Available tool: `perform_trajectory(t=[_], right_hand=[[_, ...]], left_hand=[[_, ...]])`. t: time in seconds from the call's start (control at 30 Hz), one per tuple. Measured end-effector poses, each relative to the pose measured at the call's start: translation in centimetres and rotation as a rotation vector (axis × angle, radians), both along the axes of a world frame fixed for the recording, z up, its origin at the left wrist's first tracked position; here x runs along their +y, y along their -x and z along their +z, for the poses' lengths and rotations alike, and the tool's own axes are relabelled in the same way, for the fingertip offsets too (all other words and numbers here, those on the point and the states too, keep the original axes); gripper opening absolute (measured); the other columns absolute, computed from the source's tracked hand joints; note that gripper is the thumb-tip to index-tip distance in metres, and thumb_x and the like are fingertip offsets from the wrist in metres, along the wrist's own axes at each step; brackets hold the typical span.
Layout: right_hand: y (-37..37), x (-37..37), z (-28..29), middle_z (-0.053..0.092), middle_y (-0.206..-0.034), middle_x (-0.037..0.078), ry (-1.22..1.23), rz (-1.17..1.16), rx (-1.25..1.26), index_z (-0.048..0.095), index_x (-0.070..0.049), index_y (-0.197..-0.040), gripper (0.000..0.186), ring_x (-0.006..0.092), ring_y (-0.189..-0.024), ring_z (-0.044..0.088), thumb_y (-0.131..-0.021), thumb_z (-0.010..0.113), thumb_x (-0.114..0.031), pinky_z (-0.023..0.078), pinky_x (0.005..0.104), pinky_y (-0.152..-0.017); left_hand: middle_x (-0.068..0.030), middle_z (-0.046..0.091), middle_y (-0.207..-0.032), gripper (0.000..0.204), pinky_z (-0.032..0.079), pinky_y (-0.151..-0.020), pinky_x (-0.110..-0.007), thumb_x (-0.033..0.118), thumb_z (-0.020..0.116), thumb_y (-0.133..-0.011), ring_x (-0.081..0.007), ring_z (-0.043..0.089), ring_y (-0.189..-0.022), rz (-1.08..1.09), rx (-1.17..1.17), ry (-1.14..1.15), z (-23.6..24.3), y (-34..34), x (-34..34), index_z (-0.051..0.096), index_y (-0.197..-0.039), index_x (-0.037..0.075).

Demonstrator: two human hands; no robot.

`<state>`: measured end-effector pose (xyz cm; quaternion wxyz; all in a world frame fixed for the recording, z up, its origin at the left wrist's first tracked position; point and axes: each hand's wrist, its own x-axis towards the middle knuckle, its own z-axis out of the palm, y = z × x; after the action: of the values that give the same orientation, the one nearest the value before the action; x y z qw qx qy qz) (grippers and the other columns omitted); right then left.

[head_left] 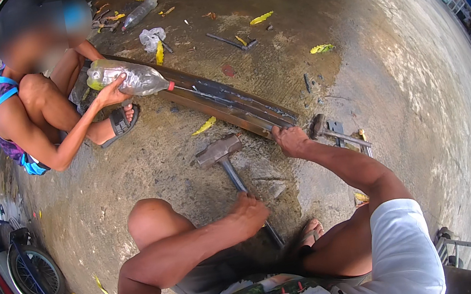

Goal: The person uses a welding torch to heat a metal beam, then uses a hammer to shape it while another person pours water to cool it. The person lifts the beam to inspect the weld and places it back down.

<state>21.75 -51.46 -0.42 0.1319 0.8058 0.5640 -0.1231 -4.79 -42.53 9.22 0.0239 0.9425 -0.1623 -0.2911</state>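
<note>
My left hand [250, 213] is wrapped around the dark handle of a sledgehammer [219, 149], whose heavy steel head points away from me, just above or on the concrete. My right hand [291, 141] is closed at the near end of a long rusty metal beam [204, 101]; its fingers are partly hidden there. The beam has a dark, wet groove along it and slants from the far left toward me. Across from me, a squatting person's hand [113, 92] tilts a clear plastic bottle [142, 80] over the beam, its red-tipped neck pointing down along the groove.
Right of the beam's end lie a smaller hammer [320, 127] and a dark metal plate [336, 130]. Scattered yellow leaves [204, 125], a crumpled plastic bag [152, 38] and another bottle [140, 13] lie on the wet concrete. A motorcycle wheel [37, 277] stands at the left.
</note>
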Motion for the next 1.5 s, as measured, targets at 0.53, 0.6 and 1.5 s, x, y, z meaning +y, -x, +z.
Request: perform_trajectory(t=[0.53, 0.6, 1.5], right_hand=[[0.9, 0.6, 1.4, 0.073, -0.091, 0.019, 0.046, 0.052, -0.005, 0.048, 0.006, -0.116, 0.040, 0.0301, -0.084, 0.073, -0.084, 0.062, -0.014, 0.057, 0.0397, -0.071], [1.0, 0.2, 1.0, 0.073, -0.090, 0.020, 0.023, 0.057, 0.024, 0.048, 0.006, -0.115, 0.036, 0.0307, -0.083, 0.073, -0.086, 0.060, -0.013, 0.057, 0.0404, -0.070], [-5.5, -1.4, 3.7, 0.072, -0.096, 0.018, 0.051, -0.272, 0.065, 0.068, -0.002, -0.105, 0.032, 0.0323, -0.094, 0.071, -0.081, 0.062, -0.021, 0.057, 0.0422, -0.079]], left_hand=[[-0.0120, 0.071, -0.085, 0.014, 0.044, -0.081, -0.043, 0.016, 0.064, -0.076, -0.0278, 0.063, -0.090, -0.025, -0.258, 0.075, 0.0, 0.7, 1.2, 0.075, -0.082, 0.008], [-0.0122, 0.071, -0.085, 0.015, 0.044, -0.082, -0.043, 0.016, 0.064, -0.078, -0.0280, 0.064, -0.092, -0.033, -0.274, 0.061, 0.0, 0.5, 1.1, 0.075, -0.082, 0.008], [-0.0143, 0.068, -0.097, 0.024, 0.043, -0.085, -0.040, 0.025, 0.070, -0.078, -0.0271, 0.062, -0.096, -0.171, -0.173, 0.032, 4.0, -1.8, 0.5, 0.076, -0.088, 0.005]])
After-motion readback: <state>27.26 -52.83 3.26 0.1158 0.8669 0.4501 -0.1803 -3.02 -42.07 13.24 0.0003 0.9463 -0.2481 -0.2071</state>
